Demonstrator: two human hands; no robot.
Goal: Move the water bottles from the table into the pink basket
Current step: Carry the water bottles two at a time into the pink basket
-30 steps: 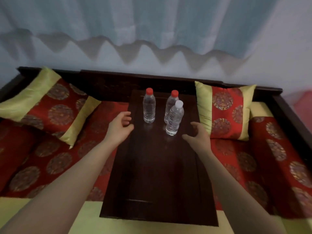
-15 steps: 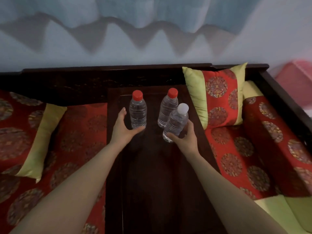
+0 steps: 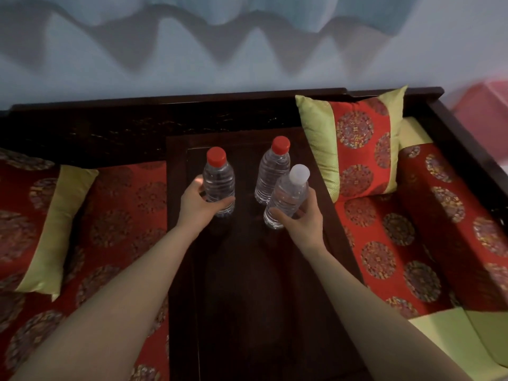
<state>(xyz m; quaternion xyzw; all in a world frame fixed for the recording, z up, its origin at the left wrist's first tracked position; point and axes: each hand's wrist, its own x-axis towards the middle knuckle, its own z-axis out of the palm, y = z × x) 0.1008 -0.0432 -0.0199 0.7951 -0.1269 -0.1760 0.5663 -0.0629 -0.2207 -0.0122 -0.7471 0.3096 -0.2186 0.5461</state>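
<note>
Three clear water bottles stand at the far end of a dark wooden table (image 3: 264, 284). My left hand (image 3: 199, 206) is wrapped around the lower part of the left red-capped bottle (image 3: 218, 178). My right hand (image 3: 302, 220) grips the white-capped bottle (image 3: 287, 196) near its base, and that bottle leans to the right. A second red-capped bottle (image 3: 272, 167) stands untouched just behind it. A blurred pink basket (image 3: 486, 108) shows at the far right edge, beyond the sofa's arm.
The table sits on a dark wooden sofa with red patterned cushions (image 3: 384, 243) on both sides. A red and green pillow (image 3: 357, 141) leans close to the right of the bottles. Another pillow (image 3: 49, 229) lies at the left. The sofa's dark arm (image 3: 467, 149) stands between table and basket.
Both hands went from open beside the bottles to closed around them. The white-capped bottle has tilted in my right hand. The view has moved closer and downward.
</note>
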